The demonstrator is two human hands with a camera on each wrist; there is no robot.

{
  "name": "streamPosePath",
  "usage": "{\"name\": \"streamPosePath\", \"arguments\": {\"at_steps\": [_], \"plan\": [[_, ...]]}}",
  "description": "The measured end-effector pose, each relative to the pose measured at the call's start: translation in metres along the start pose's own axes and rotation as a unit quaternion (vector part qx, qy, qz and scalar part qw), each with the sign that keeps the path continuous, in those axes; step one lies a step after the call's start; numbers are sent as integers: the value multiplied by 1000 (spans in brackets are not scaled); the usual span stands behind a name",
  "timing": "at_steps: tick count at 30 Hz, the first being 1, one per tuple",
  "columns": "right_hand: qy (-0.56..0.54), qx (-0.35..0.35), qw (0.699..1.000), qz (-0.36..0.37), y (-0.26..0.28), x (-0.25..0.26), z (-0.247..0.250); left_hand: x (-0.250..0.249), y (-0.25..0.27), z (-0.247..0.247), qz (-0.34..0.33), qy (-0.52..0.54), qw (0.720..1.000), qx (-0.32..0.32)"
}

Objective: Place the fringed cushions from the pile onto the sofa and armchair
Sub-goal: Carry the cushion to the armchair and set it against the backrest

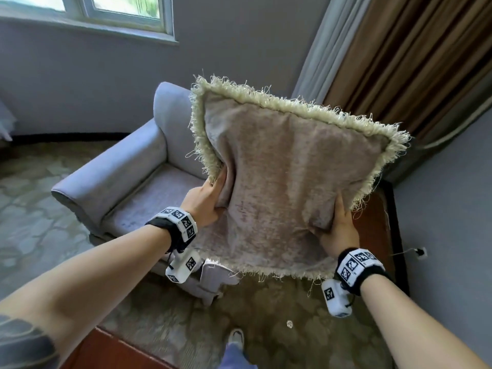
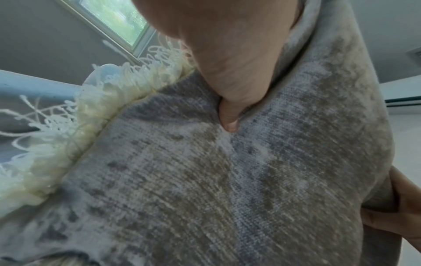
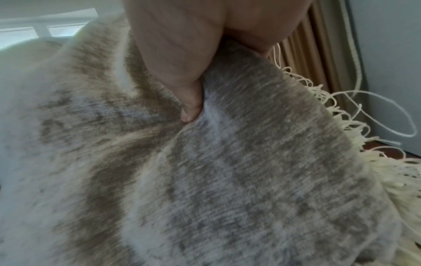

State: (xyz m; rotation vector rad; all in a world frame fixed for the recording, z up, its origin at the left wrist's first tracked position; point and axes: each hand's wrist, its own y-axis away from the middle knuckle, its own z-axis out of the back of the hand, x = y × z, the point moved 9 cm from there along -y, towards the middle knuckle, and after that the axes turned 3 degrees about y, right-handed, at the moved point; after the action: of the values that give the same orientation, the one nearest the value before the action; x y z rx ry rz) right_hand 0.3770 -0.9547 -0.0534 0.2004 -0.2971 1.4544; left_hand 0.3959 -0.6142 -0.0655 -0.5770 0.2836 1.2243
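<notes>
A square beige-grey cushion (image 1: 287, 182) with a cream fringe is held up in the air over the pale lilac armchair (image 1: 127, 177). My left hand (image 1: 205, 201) grips its left edge and my right hand (image 1: 339, 225) grips its lower right edge, thumbs pressed into the fabric. In the left wrist view the thumb (image 2: 230, 115) digs into the cushion (image 2: 205, 180) beside the fringe (image 2: 68, 140). In the right wrist view the thumb (image 3: 191, 108) sinks into the cushion (image 3: 227, 171). The armchair seat is partly hidden behind the cushion.
A window (image 1: 106, 12) is in the wall behind the armchair. Brown curtains (image 1: 412, 62) hang at the right, over a dark wooden piece (image 1: 378, 225). Patterned carpet (image 1: 40, 209) covers the floor. A wooden edge (image 1: 111, 352) lies near my feet.
</notes>
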Motion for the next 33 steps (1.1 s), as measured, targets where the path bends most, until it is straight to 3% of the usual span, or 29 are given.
{"name": "streamPosePath", "arguments": {"at_steps": [9, 16, 23, 33], "plan": [[-25, 43, 996, 69, -207, 89, -74, 128, -120, 12, 106, -38, 993, -24], [-65, 73, 991, 95, -301, 175, -128, 226, -164, 49, 190, -67, 979, -33], [-78, 84, 991, 72, -353, 241, -191, 338, -213, 51, 183, -70, 981, -8], [-95, 48, 990, -87, -426, 280, -334, 510, -329, -15, 91, -40, 990, 103]]}}
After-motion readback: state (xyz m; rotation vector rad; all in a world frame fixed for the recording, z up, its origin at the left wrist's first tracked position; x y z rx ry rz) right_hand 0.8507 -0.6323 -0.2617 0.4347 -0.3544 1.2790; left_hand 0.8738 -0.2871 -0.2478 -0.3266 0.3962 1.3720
